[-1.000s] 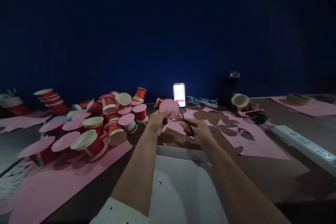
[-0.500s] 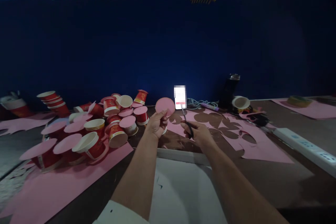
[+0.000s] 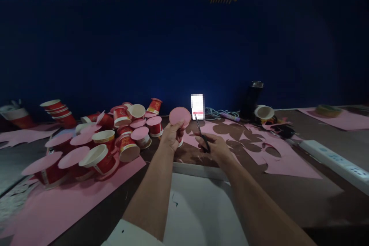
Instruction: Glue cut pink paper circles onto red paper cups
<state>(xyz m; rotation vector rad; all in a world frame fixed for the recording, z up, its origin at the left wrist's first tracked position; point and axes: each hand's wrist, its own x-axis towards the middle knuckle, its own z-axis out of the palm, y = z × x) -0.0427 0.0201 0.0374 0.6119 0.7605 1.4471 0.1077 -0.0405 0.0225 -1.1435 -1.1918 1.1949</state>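
A round pink paper disc (image 3: 180, 116) is pinched at its lower edge by my left hand (image 3: 172, 137), which holds it up over the table. My right hand (image 3: 213, 145) is wrapped round the black handles of a pair of scissors (image 3: 205, 142). The blades point up and slightly left, a little to the right of the disc and apart from it. Behind the blades stands a lit phone (image 3: 197, 106). Below the hands lies a pink sheet with round holes (image 3: 276, 157), which stretches off to the right.
Several red paper cups (image 3: 128, 148), some topped with pink discs, crowd the left on a pink sheet (image 3: 86, 200). A white power strip (image 3: 334, 163), a tipped cup (image 3: 264, 112), a black bottle (image 3: 252, 98) and a tape roll (image 3: 328, 111) are at the right. A white box (image 3: 201, 207) is nearest.
My right hand and the scissors have moved slightly left, closer to the disc. The disc in my left hand has shifted a little left.
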